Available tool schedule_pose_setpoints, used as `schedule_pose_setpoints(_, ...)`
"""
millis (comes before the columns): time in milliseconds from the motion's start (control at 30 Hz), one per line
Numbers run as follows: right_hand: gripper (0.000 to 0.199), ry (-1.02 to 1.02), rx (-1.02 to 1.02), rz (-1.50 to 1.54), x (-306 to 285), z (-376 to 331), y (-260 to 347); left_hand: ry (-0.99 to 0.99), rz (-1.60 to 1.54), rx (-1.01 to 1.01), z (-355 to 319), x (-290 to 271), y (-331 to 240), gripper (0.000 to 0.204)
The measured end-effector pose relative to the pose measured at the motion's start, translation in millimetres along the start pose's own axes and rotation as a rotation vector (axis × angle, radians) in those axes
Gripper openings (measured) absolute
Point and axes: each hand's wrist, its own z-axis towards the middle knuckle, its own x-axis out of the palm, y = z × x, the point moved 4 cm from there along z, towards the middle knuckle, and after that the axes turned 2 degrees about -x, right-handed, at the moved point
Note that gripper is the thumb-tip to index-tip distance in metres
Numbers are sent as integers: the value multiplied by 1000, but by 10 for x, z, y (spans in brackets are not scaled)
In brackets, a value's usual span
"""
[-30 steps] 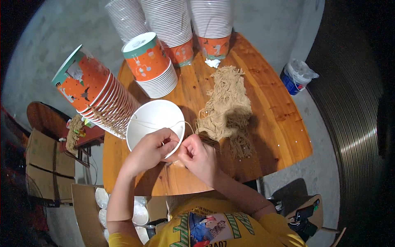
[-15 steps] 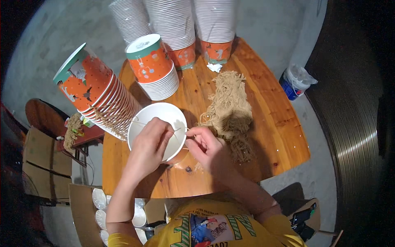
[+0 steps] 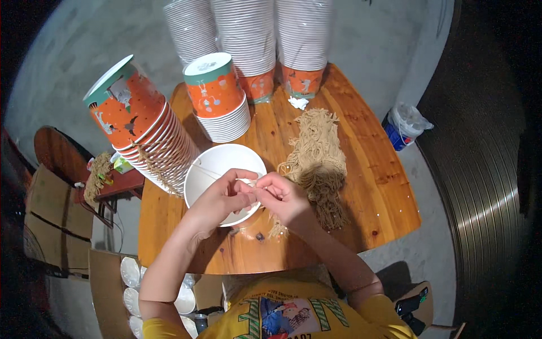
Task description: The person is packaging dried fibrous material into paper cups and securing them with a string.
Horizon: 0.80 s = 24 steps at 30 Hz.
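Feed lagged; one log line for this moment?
left hand: on white cup rim | right hand: pinching string | twine pile: beside cup

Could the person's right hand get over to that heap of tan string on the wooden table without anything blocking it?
Probably yes. The right hand is pinching a thin string at the white paper cup's rim, and the heap of tan string lies just beside it on the round wooden table, with nothing between. It would need to let go first.

Round varnished wood table (image 3: 361,169), glossy w/ visible grain. White paper bowl (image 3: 212,166), smooth, matt. Stacked orange printed paper cups (image 3: 141,121) left, slight sheen. Tan fibrous string bundle (image 3: 316,152), rough, matt. Far right: crinkly glossy plastic bag (image 3: 403,124).
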Motion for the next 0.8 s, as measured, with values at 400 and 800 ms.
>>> schedule_pose_setpoints(400,13,164,232,44,-179,171,455,33,35,-137,74,39,50,13)
schedule_pose_setpoints(800,9,68,37,-240,-345,322,100,186,69,-102,59,99,28,16)
